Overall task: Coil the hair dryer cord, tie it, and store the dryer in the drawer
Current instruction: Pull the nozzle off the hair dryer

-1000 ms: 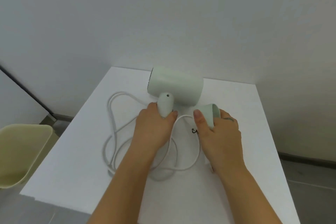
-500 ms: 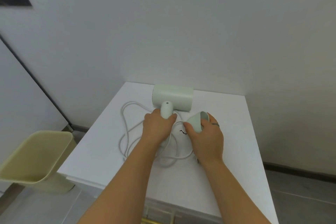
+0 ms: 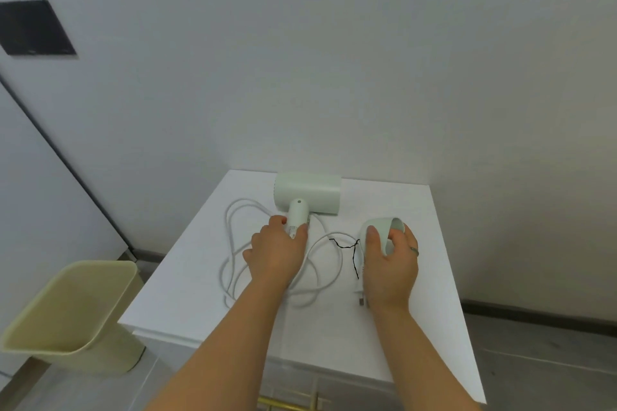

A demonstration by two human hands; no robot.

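A pale green hair dryer (image 3: 309, 192) lies at the back of the white cabinet top (image 3: 417, 327). My left hand (image 3: 277, 252) grips its white handle. The white cord (image 3: 233, 243) sprawls in loose loops to the left of and under that hand. My right hand (image 3: 390, 264) holds a pale green nozzle attachment (image 3: 382, 232) to the right of the dryer. A thin black twist tie (image 3: 349, 248) lies on the cord beside the nozzle. The white plug (image 3: 360, 295) pokes out by my right wrist.
A pale yellow bin (image 3: 70, 314) stands on the floor left of the cabinet. A gold drawer handle (image 3: 287, 405) shows at the bottom edge. White walls close in behind and to the right. A dark panel (image 3: 33, 27) hangs on the left wall.
The view has pulled back. My right hand has carried the nozzle rightward, away from the dryer, uncovering the black tie and the plug. My left hand stays on the handle.
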